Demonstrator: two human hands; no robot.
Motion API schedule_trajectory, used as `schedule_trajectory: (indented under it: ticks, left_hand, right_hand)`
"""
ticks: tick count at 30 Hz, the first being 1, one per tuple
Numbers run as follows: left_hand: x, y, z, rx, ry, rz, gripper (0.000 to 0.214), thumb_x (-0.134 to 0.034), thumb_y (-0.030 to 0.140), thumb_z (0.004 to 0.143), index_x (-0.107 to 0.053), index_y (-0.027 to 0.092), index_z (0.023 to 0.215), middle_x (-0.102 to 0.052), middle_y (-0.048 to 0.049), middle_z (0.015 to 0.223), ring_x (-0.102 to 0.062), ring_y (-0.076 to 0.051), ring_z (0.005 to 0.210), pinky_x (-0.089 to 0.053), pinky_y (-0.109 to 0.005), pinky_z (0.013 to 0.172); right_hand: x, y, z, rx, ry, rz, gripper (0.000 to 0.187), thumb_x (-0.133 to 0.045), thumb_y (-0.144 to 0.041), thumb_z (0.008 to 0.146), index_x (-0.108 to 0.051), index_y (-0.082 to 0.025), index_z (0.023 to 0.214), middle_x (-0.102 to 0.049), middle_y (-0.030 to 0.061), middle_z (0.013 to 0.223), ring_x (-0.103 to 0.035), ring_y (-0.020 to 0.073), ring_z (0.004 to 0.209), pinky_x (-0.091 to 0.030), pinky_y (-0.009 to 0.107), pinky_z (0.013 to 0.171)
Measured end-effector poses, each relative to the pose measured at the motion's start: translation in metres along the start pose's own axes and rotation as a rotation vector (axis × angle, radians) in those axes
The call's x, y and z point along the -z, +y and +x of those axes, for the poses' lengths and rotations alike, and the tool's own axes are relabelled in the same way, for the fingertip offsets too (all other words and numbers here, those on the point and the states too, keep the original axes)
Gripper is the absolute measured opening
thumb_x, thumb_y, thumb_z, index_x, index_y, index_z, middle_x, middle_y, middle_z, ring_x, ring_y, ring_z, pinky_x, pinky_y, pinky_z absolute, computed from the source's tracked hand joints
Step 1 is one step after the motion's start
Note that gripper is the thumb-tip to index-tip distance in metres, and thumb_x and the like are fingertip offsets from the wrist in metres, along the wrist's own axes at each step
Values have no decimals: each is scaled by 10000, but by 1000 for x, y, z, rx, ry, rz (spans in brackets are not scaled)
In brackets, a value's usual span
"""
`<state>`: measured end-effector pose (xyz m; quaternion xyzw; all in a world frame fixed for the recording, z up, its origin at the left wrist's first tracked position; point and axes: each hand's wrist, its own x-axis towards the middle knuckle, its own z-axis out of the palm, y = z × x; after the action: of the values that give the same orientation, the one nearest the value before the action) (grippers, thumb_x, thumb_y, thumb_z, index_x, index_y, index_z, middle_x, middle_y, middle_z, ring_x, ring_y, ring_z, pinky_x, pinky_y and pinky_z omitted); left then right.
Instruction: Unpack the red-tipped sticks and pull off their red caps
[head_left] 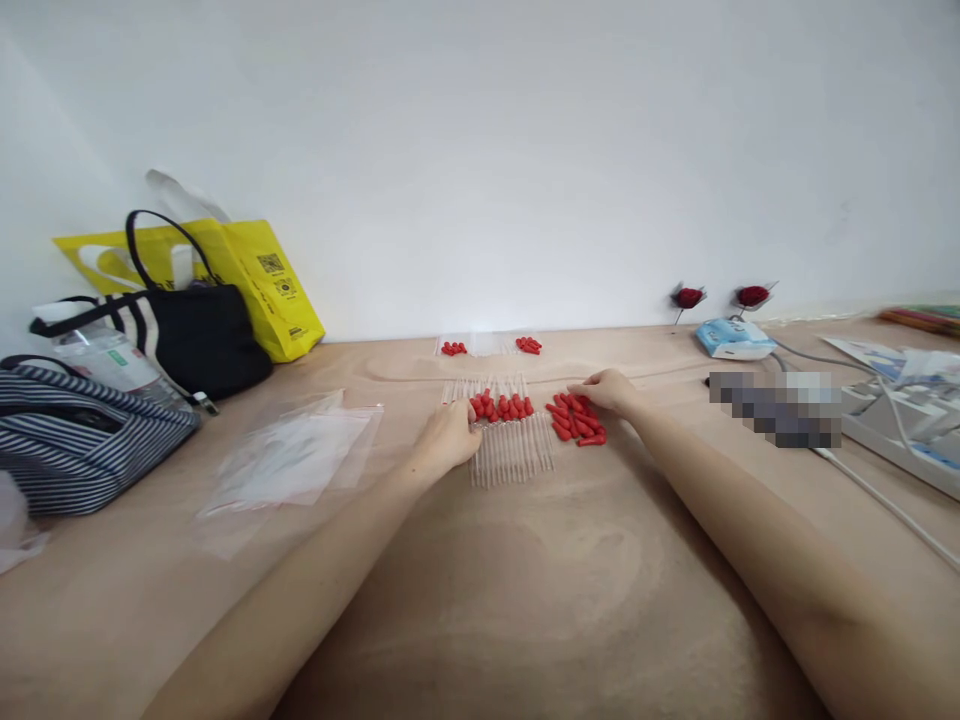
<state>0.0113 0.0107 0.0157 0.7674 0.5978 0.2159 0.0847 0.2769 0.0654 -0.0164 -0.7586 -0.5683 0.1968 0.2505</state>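
A row of clear glass dropper tubes (511, 452) lies side by side on the tan table, several with red rubber bulbs (504, 406) on their far ends. My left hand (448, 438) rests at the row's left edge, fingers pinched on the leftmost red bulb. My right hand (609, 390) lies on the far right side of a loose pile of red bulbs (576, 420), fingers curled over them; what they grip is hidden.
More bulbs with tubes (487, 346) lie by the wall. Clear plastic bags (292, 460) lie left; a striped bag (67, 430), black bag (202, 335) and yellow bag (270, 280) stand farther left. A blue-white packet (733, 338), cables and a white box (900, 430) occupy the right.
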Motion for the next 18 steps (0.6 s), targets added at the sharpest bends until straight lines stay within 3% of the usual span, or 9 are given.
schedule_trajectory:
  ticks: [3,6,10,12,15,18]
  left_hand:
    - [2,3,-5,-57,32,16,93,-533,134,637,-522,176,719,-579,-5,590,-544,-160,537,-370,-254,493]
    - [2,2,-18,-221,123,1,51,-503,191,715,-507,180,765,-578,-3,661,-547,-143,585,-393,-248,536]
    - [-1,-14,-42,-386,217,-27,79,-480,251,767,-502,181,797,-542,13,651,-534,-119,597,-406,-233,578]
    - [-2,-25,-50,-370,241,-55,93,-482,273,773,-503,185,790,-523,25,628,-508,-102,557,-400,-218,558]
    - [-4,-39,-53,-235,252,-151,117,-485,298,775,-508,186,799,-502,35,619,-467,-81,502,-381,-195,494]
    - [-5,-44,-50,-134,256,-246,139,-498,307,761,-518,176,803,-508,29,630,-469,-79,508,-378,-185,469]
  right_hand:
    - [7,-6,-5,2,46,-57,347,-536,-470,678,-666,-150,708,-632,61,635,-564,167,609,-350,243,516]
    - [11,-17,-14,25,80,-97,311,-490,-432,722,-660,-178,773,-649,58,726,-579,175,689,-358,248,561]
    - [6,-41,-32,126,22,-139,239,-517,-406,703,-651,-216,761,-652,23,723,-579,159,701,-369,249,612]
    - [-2,-53,-41,180,-22,-168,215,-555,-412,673,-650,-222,702,-653,20,720,-580,166,723,-375,264,665]
    - [-13,-69,-48,202,-45,-227,219,-547,-394,682,-636,-201,630,-652,51,723,-582,204,770,-350,349,779]
    - [-20,-78,-46,181,-60,-272,213,-527,-354,694,-622,-180,614,-650,85,738,-587,229,775,-341,399,797]
